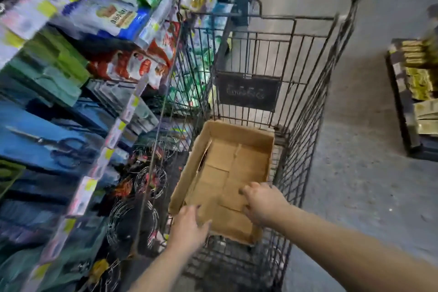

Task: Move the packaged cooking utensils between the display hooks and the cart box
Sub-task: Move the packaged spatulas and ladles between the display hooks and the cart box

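Two bare hands reach down over an open brown cardboard box [239,129] that sits in the basket of a dark wire shopping cart [308,125]. The left hand [189,225] hovers at the box's near left corner, fingers spread and relaxed, holding nothing. The right hand [263,204] is lower, inside the box near its right wall, fingers loosely bent downward with nothing in them; whether they touch the box floor cannot be told through the blur. No package lies in the box.

The packaged utensils are all on the shelving to the left, just beside the cart, on a row of hooks tipped with pale price tags [115,134]. Among them are scissors on a blue card [54,147] and, lower down, round wire whisks [151,180] with red labels. Bright food pouches [113,19] hang higher up.

These packs look light, with stiff card backs and probably slick plastic fronts. Pinching each card near its top hang hole should let it slide straight off a hook. The whisks seem springy and liable to snag on one another, so gripping them by the handle or label looks safer.
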{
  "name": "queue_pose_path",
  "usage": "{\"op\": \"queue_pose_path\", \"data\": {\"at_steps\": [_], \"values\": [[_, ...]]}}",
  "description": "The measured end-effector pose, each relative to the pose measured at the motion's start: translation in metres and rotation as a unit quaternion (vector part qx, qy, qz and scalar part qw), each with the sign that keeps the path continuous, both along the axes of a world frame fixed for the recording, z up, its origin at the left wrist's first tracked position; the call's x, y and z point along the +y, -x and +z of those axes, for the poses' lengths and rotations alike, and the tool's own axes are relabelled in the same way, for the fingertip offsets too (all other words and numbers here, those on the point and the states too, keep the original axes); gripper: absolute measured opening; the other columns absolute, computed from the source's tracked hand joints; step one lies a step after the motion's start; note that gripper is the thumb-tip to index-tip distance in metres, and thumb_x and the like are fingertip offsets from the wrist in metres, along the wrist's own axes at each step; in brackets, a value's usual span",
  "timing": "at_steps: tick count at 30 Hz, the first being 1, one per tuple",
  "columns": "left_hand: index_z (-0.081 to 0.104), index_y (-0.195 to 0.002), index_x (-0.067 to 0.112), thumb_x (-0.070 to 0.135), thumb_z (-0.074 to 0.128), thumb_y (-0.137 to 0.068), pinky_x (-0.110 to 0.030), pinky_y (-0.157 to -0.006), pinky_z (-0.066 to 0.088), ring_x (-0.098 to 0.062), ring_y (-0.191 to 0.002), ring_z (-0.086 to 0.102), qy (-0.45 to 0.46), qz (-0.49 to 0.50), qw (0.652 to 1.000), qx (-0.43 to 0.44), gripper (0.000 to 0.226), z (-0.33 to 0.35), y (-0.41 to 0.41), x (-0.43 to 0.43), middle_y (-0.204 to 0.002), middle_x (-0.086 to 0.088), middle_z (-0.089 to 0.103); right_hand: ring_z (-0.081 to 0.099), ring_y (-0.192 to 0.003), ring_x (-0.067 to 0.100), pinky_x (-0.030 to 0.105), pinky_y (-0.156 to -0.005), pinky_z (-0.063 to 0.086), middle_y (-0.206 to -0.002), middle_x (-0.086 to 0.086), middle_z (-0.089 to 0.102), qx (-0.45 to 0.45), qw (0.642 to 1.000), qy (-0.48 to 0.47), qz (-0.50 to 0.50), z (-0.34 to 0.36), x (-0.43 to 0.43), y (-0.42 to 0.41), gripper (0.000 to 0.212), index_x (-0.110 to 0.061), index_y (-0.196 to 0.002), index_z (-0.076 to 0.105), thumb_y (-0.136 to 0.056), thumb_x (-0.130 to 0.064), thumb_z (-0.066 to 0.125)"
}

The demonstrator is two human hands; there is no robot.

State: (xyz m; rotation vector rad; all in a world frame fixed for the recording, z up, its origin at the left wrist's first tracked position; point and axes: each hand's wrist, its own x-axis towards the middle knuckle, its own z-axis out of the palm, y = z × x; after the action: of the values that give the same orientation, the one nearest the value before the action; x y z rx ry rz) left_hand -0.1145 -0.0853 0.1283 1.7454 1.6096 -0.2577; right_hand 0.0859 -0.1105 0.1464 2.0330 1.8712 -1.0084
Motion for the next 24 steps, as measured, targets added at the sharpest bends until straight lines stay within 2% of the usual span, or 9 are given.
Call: {"op": "queue_pose_path", "data": {"at_steps": [4,8,11,14,17,20,24], "values": [[0.043,-0.133,0.013,0.030,0.059,-0.086,-0.032,-0.102,0.040,-0.024,-0.120,0.049,0.025,0.013,0.999,0.026,0.052,-0.046,-0.003,0.043,-0.131,-0.009,0.049,0.046,-0.119,0.030,0.044,-0.098,0.039,-0.128,0.008,0.050,0.004,1.000,0.010,-0.015,-0.030,0.030,0.007,0.041,-0.022,-0.132,0.043,-0.093,-0.035,0.045],[0.042,-0.135,0.013,0.031,0.061,-0.086,-0.039,-0.098,0.047,-0.024,-0.116,0.053,0.063,0.022,0.996,0.054,0.055,-0.100,-0.003,0.079,-0.132,-0.008,0.049,0.046,-0.120,0.028,0.043,-0.099,0.039,-0.129,0.006,0.051,0.011,0.999,0.020,-0.040,-0.070,0.058,0.016,0.039,-0.022,-0.131,0.046,-0.094,-0.034,0.047],[0.041,-0.134,0.008,0.027,0.063,-0.085,-0.038,-0.100,0.044,-0.028,-0.118,0.052,0.075,0.029,0.994,0.073,0.057,-0.141,-0.004,0.102,-0.133,-0.014,0.050,0.046,-0.121,0.028,0.041,-0.100,0.037,-0.130,0.006,0.051,0.018,0.998,0.014,-0.060,-0.105,0.076,0.022,0.036,-0.021,-0.129,0.047,-0.094,-0.031,0.046],[0.036,-0.139,0.010,0.024,0.065,-0.083,-0.039,-0.101,0.043,-0.030,-0.121,0.049,0.089,0.061,0.991,0.074,0.065,-0.176,-0.005,0.117,-0.136,-0.016,0.045,0.046,-0.121,0.028,0.042,-0.102,0.036,-0.130,0.007,0.051,0.029,0.996,0.025,-0.078,-0.139,0.089,0.026,0.037,-0.020,-0.131,0.046,-0.095,-0.031,0.046],[0.043,-0.133,0.005,0.020,0.068,-0.081,-0.041,-0.099,0.043,-0.033,-0.119,0.050,0.112,0.093,0.988,0.048,0.059,-0.204,-0.006,0.127,-0.130,-0.018,0.051,0.045,-0.122,0.028,0.041,-0.103,0.036,-0.131,0.006,0.050,0.022,0.995,0.048,-0.085,-0.170,0.097,0.029,0.040,-0.021,-0.132,0.044,-0.093,-0.031,0.049],[0.046,-0.127,0.006,0.020,0.065,-0.082,-0.040,-0.098,0.043,-0.034,-0.118,0.050,0.102,0.105,0.986,0.083,0.051,-0.219,-0.010,0.130,-0.127,-0.018,0.050,0.045,-0.123,0.027,0.040,-0.103,0.036,-0.133,0.005,0.049,0.021,0.993,0.070,-0.094,-0.192,0.102,0.029,0.046,-0.023,-0.134,0.041,-0.091,-0.032,0.054],[0.041,-0.131,0.011,0.021,0.057,-0.086,-0.043,-0.096,0.043,-0.036,-0.117,0.050,0.090,0.109,0.985,0.101,0.049,-0.231,-0.019,0.126,-0.129,-0.017,0.049,0.042,-0.126,0.027,0.040,-0.104,0.034,-0.136,0.004,0.046,0.028,0.989,0.095,-0.107,-0.211,0.104,0.031,0.046,-0.023,-0.134,0.041,-0.090,-0.031,0.053]]}}
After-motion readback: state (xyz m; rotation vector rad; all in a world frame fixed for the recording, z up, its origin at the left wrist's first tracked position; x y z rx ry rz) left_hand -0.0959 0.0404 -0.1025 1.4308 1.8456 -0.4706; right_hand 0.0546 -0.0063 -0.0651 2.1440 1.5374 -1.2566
